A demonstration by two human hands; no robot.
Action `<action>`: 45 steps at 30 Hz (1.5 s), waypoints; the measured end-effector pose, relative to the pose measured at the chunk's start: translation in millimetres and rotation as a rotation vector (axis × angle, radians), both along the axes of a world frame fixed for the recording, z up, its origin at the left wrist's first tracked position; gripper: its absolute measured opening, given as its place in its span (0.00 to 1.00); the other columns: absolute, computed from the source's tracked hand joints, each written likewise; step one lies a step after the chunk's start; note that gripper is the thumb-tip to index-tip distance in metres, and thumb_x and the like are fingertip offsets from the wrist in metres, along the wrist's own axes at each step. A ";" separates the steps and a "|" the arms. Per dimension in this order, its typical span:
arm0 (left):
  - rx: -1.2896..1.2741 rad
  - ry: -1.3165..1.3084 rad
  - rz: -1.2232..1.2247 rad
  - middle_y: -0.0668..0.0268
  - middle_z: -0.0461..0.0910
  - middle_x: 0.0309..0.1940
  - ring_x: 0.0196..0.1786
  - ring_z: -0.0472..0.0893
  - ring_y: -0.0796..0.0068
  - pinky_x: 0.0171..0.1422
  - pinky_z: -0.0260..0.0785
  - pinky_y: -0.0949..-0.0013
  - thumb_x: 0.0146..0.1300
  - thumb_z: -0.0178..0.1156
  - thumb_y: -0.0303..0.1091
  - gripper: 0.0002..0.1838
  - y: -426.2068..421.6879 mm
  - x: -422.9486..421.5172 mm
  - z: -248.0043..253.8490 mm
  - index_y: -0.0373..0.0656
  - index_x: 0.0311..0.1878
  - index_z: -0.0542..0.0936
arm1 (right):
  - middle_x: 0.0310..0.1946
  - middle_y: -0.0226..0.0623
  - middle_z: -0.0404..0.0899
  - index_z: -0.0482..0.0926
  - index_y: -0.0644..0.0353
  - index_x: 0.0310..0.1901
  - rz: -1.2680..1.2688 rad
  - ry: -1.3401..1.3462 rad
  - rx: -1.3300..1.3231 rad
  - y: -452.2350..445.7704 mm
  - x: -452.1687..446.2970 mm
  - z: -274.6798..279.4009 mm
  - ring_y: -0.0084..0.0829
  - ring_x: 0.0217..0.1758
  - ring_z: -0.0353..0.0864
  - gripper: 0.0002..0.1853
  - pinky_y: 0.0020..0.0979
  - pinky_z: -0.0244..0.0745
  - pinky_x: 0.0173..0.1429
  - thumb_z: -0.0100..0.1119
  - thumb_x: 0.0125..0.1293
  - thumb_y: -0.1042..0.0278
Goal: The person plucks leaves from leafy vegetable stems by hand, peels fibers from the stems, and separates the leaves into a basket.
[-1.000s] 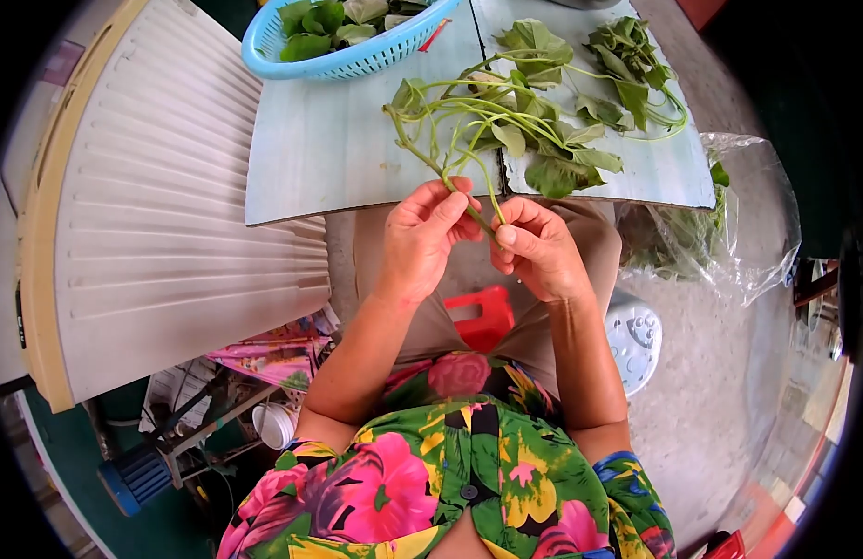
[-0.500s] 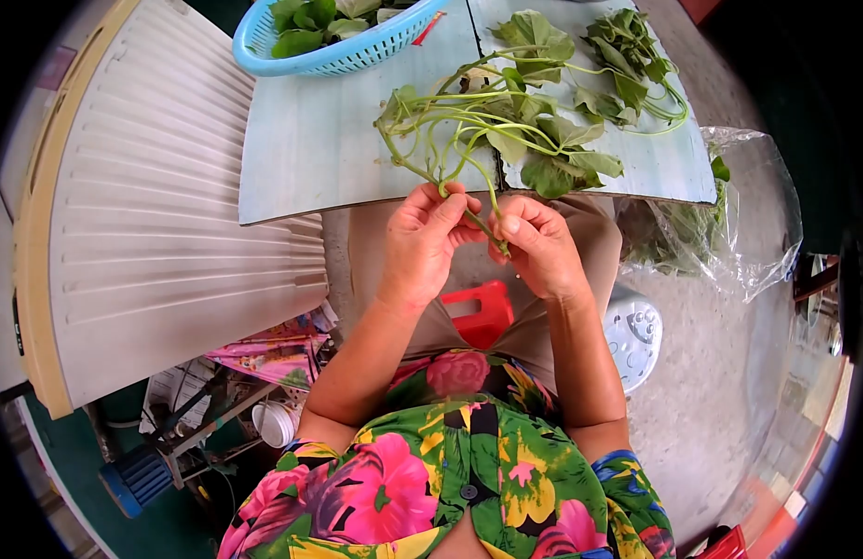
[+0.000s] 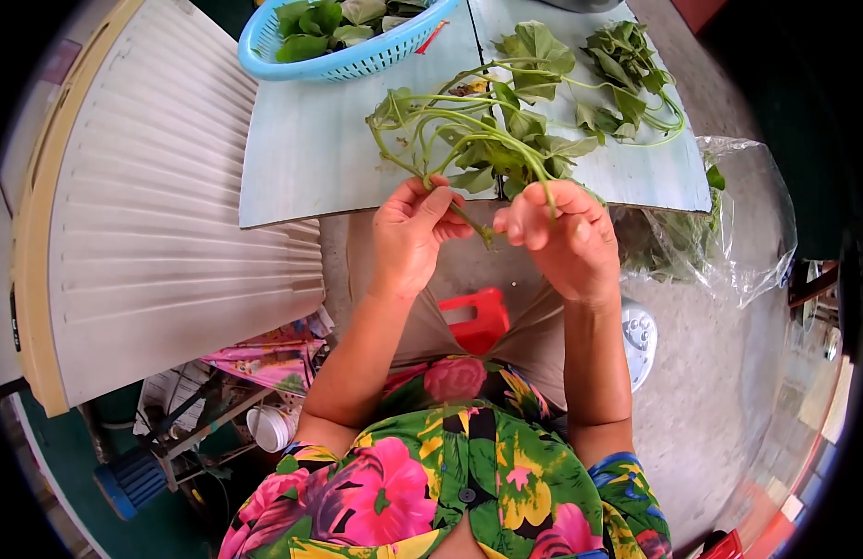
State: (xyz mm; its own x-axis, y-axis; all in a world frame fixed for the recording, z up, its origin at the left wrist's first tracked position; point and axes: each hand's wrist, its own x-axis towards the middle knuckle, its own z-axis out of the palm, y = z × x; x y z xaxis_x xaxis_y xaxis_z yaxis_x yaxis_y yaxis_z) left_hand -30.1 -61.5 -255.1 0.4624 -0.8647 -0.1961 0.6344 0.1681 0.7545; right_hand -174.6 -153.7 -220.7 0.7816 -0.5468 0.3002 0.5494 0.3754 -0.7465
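Floor: one bare grey stretch (image 3: 701,391) around us.
Table: one, pale blue (image 3: 310,149).
Vine: one (image 3: 520,121), leaves on the tabletop, stem past the near edge, inside the left fingers!
Bag: one, clear plastic (image 3: 762,210), greens within.
Basket: one, blue (image 3: 371,63), leaf-filled.
Right hand: fingers curled (image 3: 576,238) around a stalk (image 3: 549,182); clamped? Cannot tell.
Left hand: thumb and fingers (image 3: 408,228) clamped on stem.

The shirt (image 3: 385,494) is green, splashed with pink and yellow flowers; a dark round button (image 3: 467,496) sits at the front. The sleeves (image 3: 627,486) are short and patterned, the trousers (image 3: 422,335) beige.
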 end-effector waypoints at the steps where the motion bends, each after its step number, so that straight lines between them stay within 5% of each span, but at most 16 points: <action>1: -0.001 0.001 0.002 0.63 0.76 0.31 0.28 0.77 0.74 0.33 0.73 0.72 0.61 0.51 0.26 0.06 -1.5 3.2 -0.6 0.39 0.41 0.73 | 0.21 0.28 0.72 0.71 0.67 0.48 0.025 -0.088 0.107 -0.3 -0.6 1.6 0.26 0.33 0.73 0.20 0.31 0.68 0.47 0.53 0.60 0.60; 3: 0.022 -0.032 0.067 0.63 0.76 0.30 0.28 0.77 0.75 0.33 0.73 0.72 0.60 0.52 0.27 0.06 -5.2 10.6 -2.2 0.39 0.41 0.73 | 0.10 0.25 0.64 0.69 0.67 0.51 0.051 -0.225 0.289 0.8 -1.7 6.4 0.27 0.29 0.73 0.21 0.34 0.69 0.47 0.47 0.63 0.59; 12: 0.104 -0.133 0.080 0.64 0.76 0.30 0.28 0.76 0.77 0.32 0.72 0.73 0.60 0.53 0.28 0.08 -6.8 29.5 -4.9 0.38 0.42 0.73 | 0.07 0.21 0.55 0.71 0.70 0.48 -0.247 -0.082 0.075 -6.7 -21.5 7.8 0.19 0.13 0.58 0.20 0.26 0.62 0.24 0.35 0.69 0.63; 19: 0.145 -0.176 0.118 0.62 0.76 0.30 0.27 0.75 0.78 0.31 0.72 0.75 0.60 0.53 0.28 0.10 -10.8 40.9 0.1 0.37 0.44 0.71 | 0.08 0.19 0.52 0.67 0.66 0.52 -0.501 -0.205 -0.127 -24.2 -65.9 43.4 0.15 0.10 0.47 0.21 0.20 0.51 0.18 0.31 0.70 0.57; 25: 0.378 -0.488 -0.033 0.62 0.76 0.26 0.22 0.75 0.78 0.26 0.72 0.74 0.59 0.55 0.32 0.14 0.6 44.3 14.0 0.33 0.44 0.72 | 0.07 0.22 0.52 0.68 0.73 0.47 -0.517 -0.033 -0.214 -5.3 -49.5 24.0 0.16 0.10 0.48 0.25 0.22 0.50 0.19 0.35 0.68 0.54; 31: 0.653 -1.056 0.131 0.66 0.76 0.23 0.22 0.74 0.80 0.26 0.68 0.77 0.60 0.54 0.35 0.12 25.3 45.2 21.6 0.35 0.37 0.77 | 0.14 0.23 0.61 0.72 0.72 0.46 -0.470 0.215 -0.272 19.9 -32.7 10.9 0.13 0.16 0.54 0.19 0.18 0.50 0.22 0.39 0.67 0.62; 33: 0.367 -0.642 0.023 0.63 0.78 0.27 0.26 0.76 0.77 0.30 0.70 0.75 0.62 0.52 0.38 0.14 33.0 35.0 29.8 0.35 0.43 0.76 | 0.21 0.28 0.70 0.72 0.68 0.48 -0.385 0.310 -0.412 28.5 -29.5 10.2 0.16 0.19 0.63 0.17 0.17 0.59 0.25 0.43 0.65 0.65; 34: 0.366 -0.638 0.018 0.63 0.78 0.27 0.26 0.76 0.77 0.30 0.70 0.75 0.62 0.52 0.38 0.14 34.9 25.8 32.4 0.35 0.43 0.76 | 0.25 0.31 0.75 0.72 0.66 0.49 -0.331 0.381 -0.503 32.2 -28.2 12.0 0.18 0.20 0.68 0.16 0.18 0.63 0.27 0.45 0.64 0.66; 36: 0.025 -0.122 -0.235 0.61 0.78 0.30 0.30 0.77 0.74 0.35 0.71 0.74 0.64 0.49 0.40 0.17 32.3 3.8 37.8 0.35 0.48 0.73 | 0.35 0.36 0.78 0.72 0.64 0.48 -0.229 0.467 -0.541 40.7 -21.9 17.5 0.25 0.27 0.75 0.14 0.26 0.70 0.30 0.46 0.63 0.69; 37: 0.026 -0.124 -0.231 0.61 0.78 0.30 0.30 0.77 0.74 0.35 0.71 0.74 0.64 0.49 0.40 0.17 29.5 -3.3 40.7 0.35 0.48 0.73 | 0.39 0.39 0.79 0.73 0.62 0.48 -0.180 0.513 -0.558 44.6 -19.0 19.6 0.28 0.30 0.78 0.13 0.30 0.73 0.32 0.47 0.62 0.70; 40: -0.026 0.070 -0.218 0.59 0.77 0.34 0.33 0.78 0.72 0.38 0.72 0.69 0.66 0.44 0.38 0.19 27.5 -11.1 42.5 0.33 0.53 0.68 | 0.30 0.39 0.77 0.74 0.60 0.46 -0.266 0.511 -0.861 50.4 -12.4 -0.7 0.37 0.29 0.77 0.14 0.30 0.72 0.33 0.52 0.57 0.72; 45: -0.015 0.103 -0.249 0.64 0.74 0.27 0.25 0.73 0.77 0.36 0.72 0.68 0.65 0.46 0.34 0.16 27.4 -6.4 34.0 0.35 0.51 0.70 | 0.24 0.39 0.74 0.75 0.58 0.44 -0.240 0.573 -0.961 53.8 -15.3 -5.2 0.39 0.25 0.74 0.13 0.32 0.70 0.30 0.55 0.56 0.70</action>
